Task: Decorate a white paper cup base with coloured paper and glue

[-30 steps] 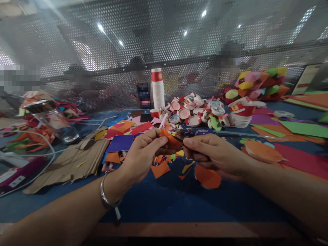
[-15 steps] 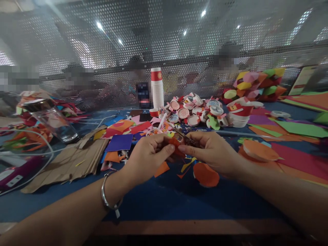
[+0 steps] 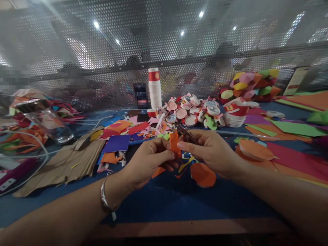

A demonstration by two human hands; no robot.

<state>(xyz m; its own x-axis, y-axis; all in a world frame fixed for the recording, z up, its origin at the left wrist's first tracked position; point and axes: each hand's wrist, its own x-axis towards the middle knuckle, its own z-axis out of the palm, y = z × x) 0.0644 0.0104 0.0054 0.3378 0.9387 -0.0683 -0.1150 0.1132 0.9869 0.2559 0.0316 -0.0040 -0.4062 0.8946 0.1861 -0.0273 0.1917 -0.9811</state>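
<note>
My left hand pinches a small orange paper piece between thumb and fingers, held just above the table. My right hand is closed around a dark, slim tool with a patterned surface; its kind is not clear. The right thumb reaches to the edge of the orange paper. Below the hands lie a round orange paper piece and thin yellow and orange scraps.
Paper scraps, cardboard and a glass jar lie left. Behind stand a tall stack of paper cups and a heap of round paper pieces. Coloured sheets cover the right. Blurred people sit behind a perforated panel.
The orange paper piece has turned more upright in my left hand. The dark tool now points farther up and left, and the hands have drawn slightly apart.
</note>
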